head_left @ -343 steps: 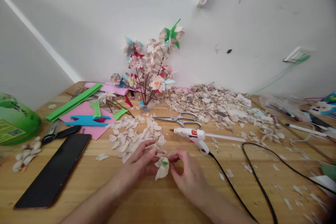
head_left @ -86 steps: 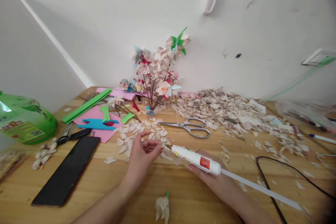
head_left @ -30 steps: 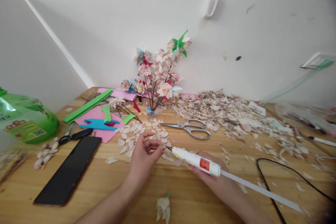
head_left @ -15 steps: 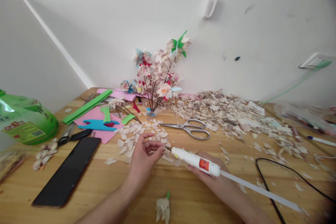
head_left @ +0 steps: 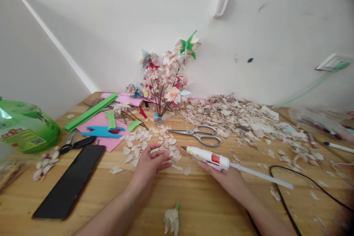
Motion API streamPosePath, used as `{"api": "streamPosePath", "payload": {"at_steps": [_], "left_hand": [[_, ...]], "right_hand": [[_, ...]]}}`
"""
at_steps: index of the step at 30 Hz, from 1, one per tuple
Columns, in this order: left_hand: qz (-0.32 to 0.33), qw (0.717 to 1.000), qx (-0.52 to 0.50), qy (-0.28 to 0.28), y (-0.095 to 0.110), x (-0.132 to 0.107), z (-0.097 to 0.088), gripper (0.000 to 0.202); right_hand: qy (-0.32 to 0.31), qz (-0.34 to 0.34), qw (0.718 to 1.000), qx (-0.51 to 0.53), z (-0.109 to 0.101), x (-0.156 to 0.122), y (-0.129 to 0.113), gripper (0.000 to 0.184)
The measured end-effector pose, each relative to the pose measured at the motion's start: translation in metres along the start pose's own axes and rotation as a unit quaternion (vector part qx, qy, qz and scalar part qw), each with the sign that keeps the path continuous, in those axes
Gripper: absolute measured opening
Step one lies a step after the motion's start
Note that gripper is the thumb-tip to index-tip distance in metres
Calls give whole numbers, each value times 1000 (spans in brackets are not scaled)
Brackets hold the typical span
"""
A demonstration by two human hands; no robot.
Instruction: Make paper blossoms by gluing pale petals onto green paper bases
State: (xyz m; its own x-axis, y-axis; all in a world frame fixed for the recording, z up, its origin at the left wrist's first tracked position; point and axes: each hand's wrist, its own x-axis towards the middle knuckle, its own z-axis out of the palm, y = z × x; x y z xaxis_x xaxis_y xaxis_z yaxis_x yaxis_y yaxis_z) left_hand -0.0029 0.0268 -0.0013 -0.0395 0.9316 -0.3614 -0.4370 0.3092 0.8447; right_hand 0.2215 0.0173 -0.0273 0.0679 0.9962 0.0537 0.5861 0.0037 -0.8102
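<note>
My left hand (head_left: 151, 161) lies palm down on a scatter of pale shell petals (head_left: 143, 141), fingers stretched forward, and I see nothing held in it. My right hand (head_left: 224, 175) grips a white hot glue gun (head_left: 207, 153) from below. Its nozzle points left, a short way from my left fingertips, and a clear glue stick (head_left: 261, 177) sticks out behind it. A small half-made petal flower with a green tip (head_left: 172, 219) lies on the wooden table (head_left: 199, 206) near the front edge, between my forearms.
Steel scissors (head_left: 201, 135) lie behind the glue gun. A bouquet of craft flowers (head_left: 166, 77) stands against the wall, with a big heap of shell scraps (head_left: 243, 116) to its right. A black phone (head_left: 69, 180), coloured paper (head_left: 102, 125) and a green bottle (head_left: 26, 129) are left; a black cord (head_left: 284, 199) runs right.
My left hand has stopped pinching a petal at the nozzle and now lies flat on the petal scatter. My right hand has carried the glue gun a little back and to the right.
</note>
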Motion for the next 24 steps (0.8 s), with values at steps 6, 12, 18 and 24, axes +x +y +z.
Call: {"api": "streamPosePath", "payload": {"at_steps": [6,12,18,24], "left_hand": [[-11,1000,-13,13,7,1,0,31],[-11,1000,-15,-2,8,-3,1,31],[4,999,-29,-36,6,-3,-1,39],[17,997,-27,-70,6,0,-4,49]], "right_hand": [[-26,22,999,-17,-3,18,13,35],[-56,-16,995,-76,-6,23,11,36],[-20,-42,948,-314,-39,-3,3,42],[-113,-124,937,-307,-35,-49,-26,5]]}}
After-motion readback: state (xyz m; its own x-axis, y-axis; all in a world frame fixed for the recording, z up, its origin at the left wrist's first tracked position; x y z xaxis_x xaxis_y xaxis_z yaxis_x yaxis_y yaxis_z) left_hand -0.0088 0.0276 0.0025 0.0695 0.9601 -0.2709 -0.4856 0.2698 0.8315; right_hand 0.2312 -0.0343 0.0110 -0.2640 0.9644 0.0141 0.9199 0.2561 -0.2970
